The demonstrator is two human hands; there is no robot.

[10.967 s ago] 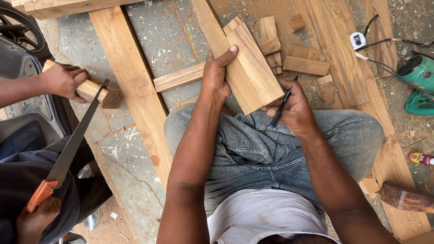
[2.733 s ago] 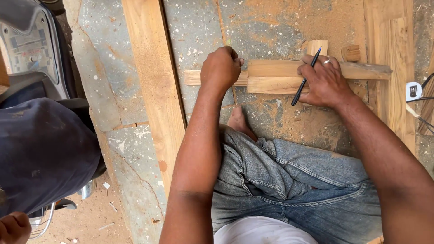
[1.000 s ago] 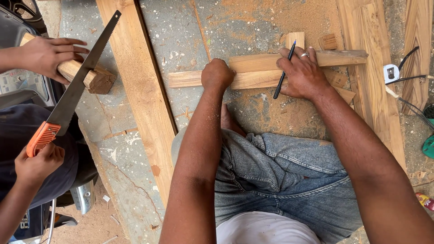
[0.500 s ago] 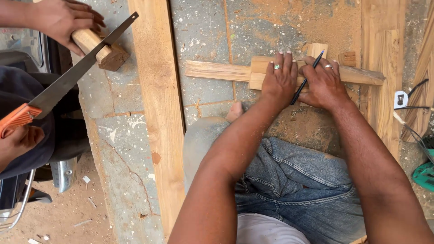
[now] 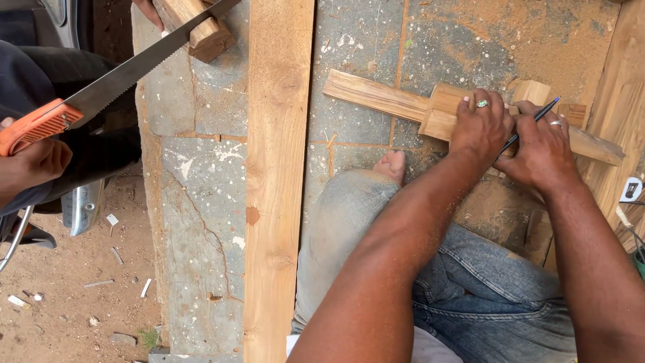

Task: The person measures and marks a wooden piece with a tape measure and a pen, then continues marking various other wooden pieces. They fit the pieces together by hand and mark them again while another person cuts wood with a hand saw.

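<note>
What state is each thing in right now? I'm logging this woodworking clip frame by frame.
Left hand: pressed flat on the wooden block.
Wooden block: lying across the thin slat.
Thin slat: flat on the concrete.
Right hand: gripping the pencil.
Pencil: tilted, tip hidden.
Handsaw: held by another person, blade on a wood piece.
Long plank: lying flat.

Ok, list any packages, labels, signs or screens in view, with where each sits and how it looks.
None clearly in view.
Nearest candidate: a small white plug-like block with a dark mark, at the right edge beside the right hand; too small to tell whether that mark is a label.
</note>
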